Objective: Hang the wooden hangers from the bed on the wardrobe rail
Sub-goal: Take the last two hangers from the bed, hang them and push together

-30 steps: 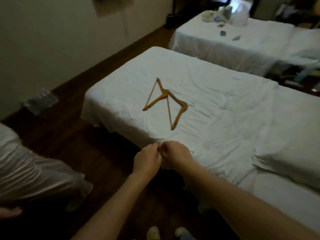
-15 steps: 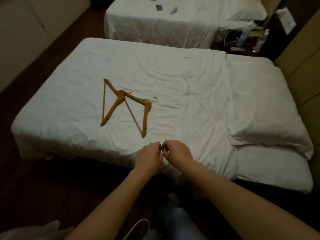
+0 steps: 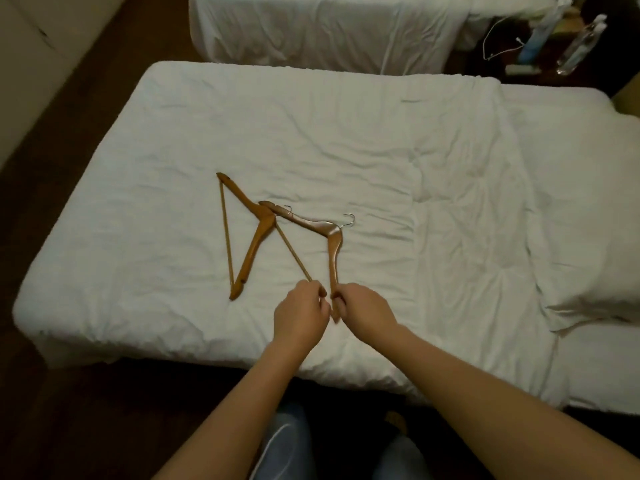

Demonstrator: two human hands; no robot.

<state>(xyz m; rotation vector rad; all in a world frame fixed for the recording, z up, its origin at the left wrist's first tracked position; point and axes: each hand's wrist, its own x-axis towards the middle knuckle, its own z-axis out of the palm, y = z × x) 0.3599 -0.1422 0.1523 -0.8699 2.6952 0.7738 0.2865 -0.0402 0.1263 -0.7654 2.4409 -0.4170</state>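
Observation:
Two wooden hangers lie overlapping on the white bed (image 3: 381, 150). The left hanger (image 3: 252, 252) points its shoulder right. The right hanger (image 3: 333, 261) has its metal hook toward the pillow side. My left hand (image 3: 299, 315) and my right hand (image 3: 365, 310) are curled into fists, pressed together over the near corner of the right hanger. Its wooden tip shows between them. Whether either hand touches it is unclear. No wardrobe rail is in view.
A second white bed (image 3: 311, 29) stands beyond a narrow gap. A pillow (image 3: 595, 237) lies at the right. Bottles (image 3: 581, 43) and a white cable sit at the top right. Dark wooden floor (image 3: 69, 410) runs along the bed's left and near sides.
The view has swung right and closer to the bed. My joined hands have moved from the bed's near edge forward to the right hanger's near corner. The hangers have not shifted.

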